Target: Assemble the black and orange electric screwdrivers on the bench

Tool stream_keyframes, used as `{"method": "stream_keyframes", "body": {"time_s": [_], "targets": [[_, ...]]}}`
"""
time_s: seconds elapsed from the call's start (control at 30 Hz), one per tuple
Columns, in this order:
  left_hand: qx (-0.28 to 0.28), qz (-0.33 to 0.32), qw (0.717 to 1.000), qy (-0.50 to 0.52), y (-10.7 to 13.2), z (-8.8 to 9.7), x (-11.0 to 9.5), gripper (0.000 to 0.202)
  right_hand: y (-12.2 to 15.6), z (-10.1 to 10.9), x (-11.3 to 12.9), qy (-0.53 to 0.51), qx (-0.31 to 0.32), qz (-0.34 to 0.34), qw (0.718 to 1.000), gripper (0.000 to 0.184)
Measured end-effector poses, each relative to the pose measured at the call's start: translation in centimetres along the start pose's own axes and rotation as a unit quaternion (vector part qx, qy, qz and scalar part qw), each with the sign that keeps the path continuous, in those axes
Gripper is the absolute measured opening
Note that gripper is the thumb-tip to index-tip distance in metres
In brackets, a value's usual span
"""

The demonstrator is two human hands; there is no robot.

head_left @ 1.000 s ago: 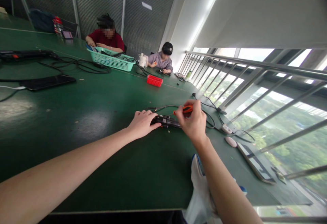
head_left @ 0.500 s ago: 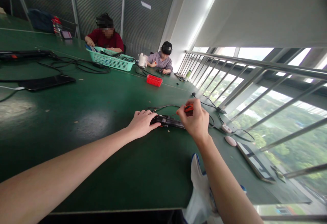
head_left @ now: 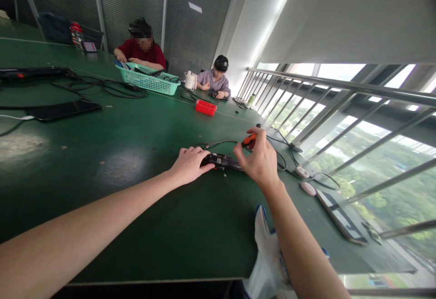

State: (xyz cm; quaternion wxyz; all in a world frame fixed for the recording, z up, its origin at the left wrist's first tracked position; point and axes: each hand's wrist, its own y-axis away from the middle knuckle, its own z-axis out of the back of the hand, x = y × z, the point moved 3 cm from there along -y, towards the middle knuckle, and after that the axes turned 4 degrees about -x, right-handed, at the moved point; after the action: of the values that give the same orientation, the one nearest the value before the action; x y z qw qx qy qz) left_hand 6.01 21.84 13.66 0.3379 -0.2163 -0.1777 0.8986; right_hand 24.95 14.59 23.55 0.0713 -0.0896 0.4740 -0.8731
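Observation:
A long black device [head_left: 222, 161] with a black cable lies on the green table [head_left: 136, 153] in front of me. My left hand [head_left: 189, 164] rests on its left end, fingers curled over it and pressing it down. My right hand [head_left: 260, 159] is closed on an orange-handled screwdriver [head_left: 250, 141], held upright over the right part of the device. The screwdriver's tip is hidden behind my fingers.
A white mouse [head_left: 308, 188], a flat tablet-like slab [head_left: 340, 217] and cables lie right of my hand near the railing. A red tray [head_left: 206, 107], a teal basket [head_left: 149, 80] and two seated people are farther along the table. A black tablet [head_left: 63, 109] lies left.
My right hand has turned on the screwdriver, the fingers shifting around the handle. My left hand and the device stay where they were.

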Motion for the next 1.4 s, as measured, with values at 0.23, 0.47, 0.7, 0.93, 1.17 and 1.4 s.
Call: {"method": "stream_keyframes", "body": {"time_s": [0.23,0.47,0.7,0.93,1.17,1.4], "targets": [[0.008,0.001,1.000,0.005,-0.1,0.2,-0.1,0.045,0.4,0.1,-0.3,-0.020,-0.019,0.042,0.999,0.018],[0.001,-0.001,1.000,0.001,-0.1,0.0,0.0,0.045,0.0,0.5,1.0,-0.032,0.072,0.157,0.984,0.015],[-0.001,0.000,1.000,-0.002,-0.1,0.0,0.0,0.042,-0.1,0.9,1.0,-0.037,0.078,0.124,0.988,0.028],[-0.001,0.002,1.000,-0.011,-0.1,-0.1,0.0,0.043,0.7,-0.1,1.8,-0.108,0.030,0.079,0.991,0.017],[-0.007,-0.002,1.000,-0.017,-0.1,-0.2,0.0,0.044,1.2,-1.4,2.9,-0.103,0.056,0.089,0.989,0.016],[-0.005,-0.001,1.000,-0.011,0.0,-0.2,0.0,0.045,1.0,-0.7,3.4,-0.052,0.048,0.117,0.991,0.017]]}}
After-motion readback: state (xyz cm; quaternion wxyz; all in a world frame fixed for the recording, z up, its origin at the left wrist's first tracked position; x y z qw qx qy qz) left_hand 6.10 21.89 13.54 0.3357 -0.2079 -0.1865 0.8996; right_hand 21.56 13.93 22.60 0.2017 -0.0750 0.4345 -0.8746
